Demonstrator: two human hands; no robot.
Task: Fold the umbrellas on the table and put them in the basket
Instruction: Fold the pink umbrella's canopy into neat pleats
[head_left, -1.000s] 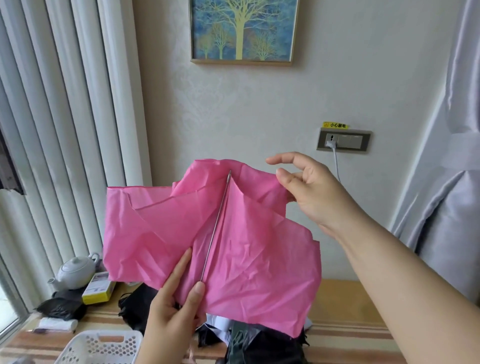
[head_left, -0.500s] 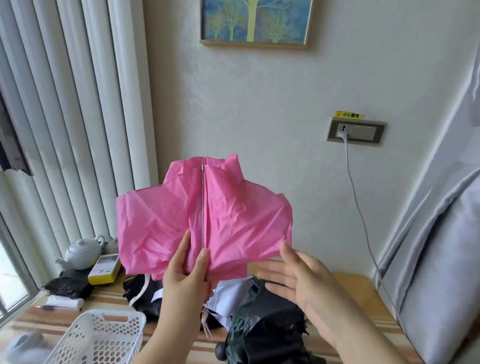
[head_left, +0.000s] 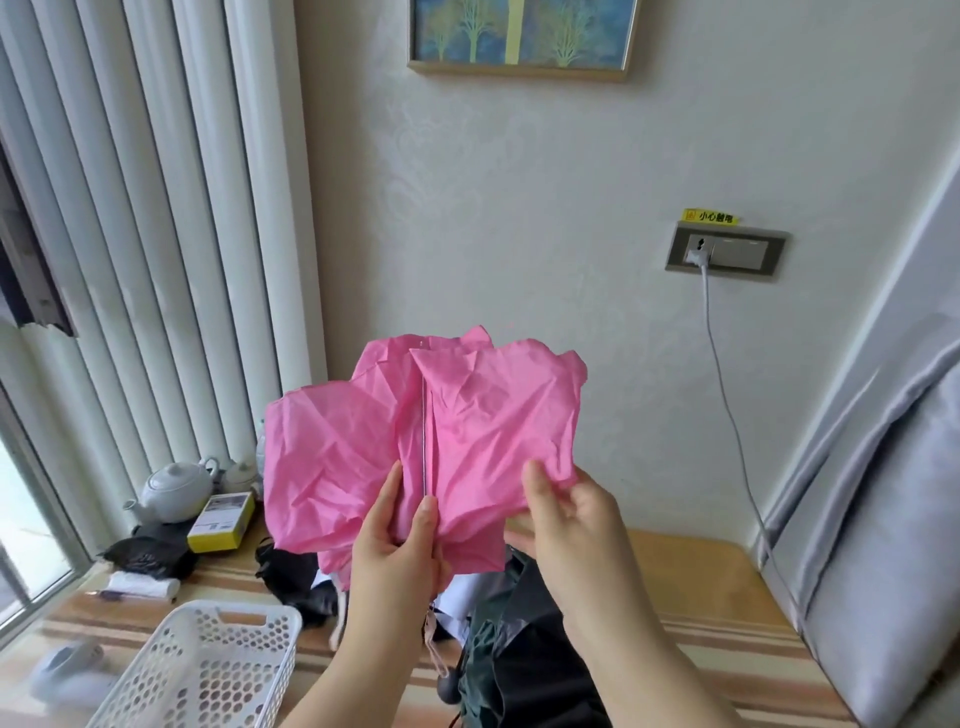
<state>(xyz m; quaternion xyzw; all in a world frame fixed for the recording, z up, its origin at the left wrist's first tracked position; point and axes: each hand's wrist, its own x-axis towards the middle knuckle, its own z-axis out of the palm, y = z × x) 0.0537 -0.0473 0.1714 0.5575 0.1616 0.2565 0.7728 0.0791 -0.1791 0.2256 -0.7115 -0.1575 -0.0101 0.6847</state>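
Observation:
A pink umbrella (head_left: 483, 415) is held upright above the table, its canopy loose and crumpled around a thin metal rib. My left hand (head_left: 397, 540) grips its lower part, thumb and fingers on either side of the rib. My right hand (head_left: 569, 514) pinches the canopy's lower right edge. Dark umbrellas (head_left: 519, 649) lie in a heap on the table below my hands, and another black one (head_left: 291, 577) lies behind. A white perforated basket (head_left: 208, 670) stands at the lower left; what shows of its inside holds nothing.
At the table's (head_left: 701, 587) left end stand a white teapot (head_left: 174, 491), a yellow box (head_left: 221, 522), a black bag (head_left: 145, 553) and a rolled white cloth (head_left: 143, 587). A cable (head_left: 727, 405) hangs from the wall socket. A grey curtain (head_left: 883, 519) hangs at right.
My right hand came down from the canopy's top, passed below it, and now pinches the lower right edge. The canopy has gathered narrower, and the view has tilted down.

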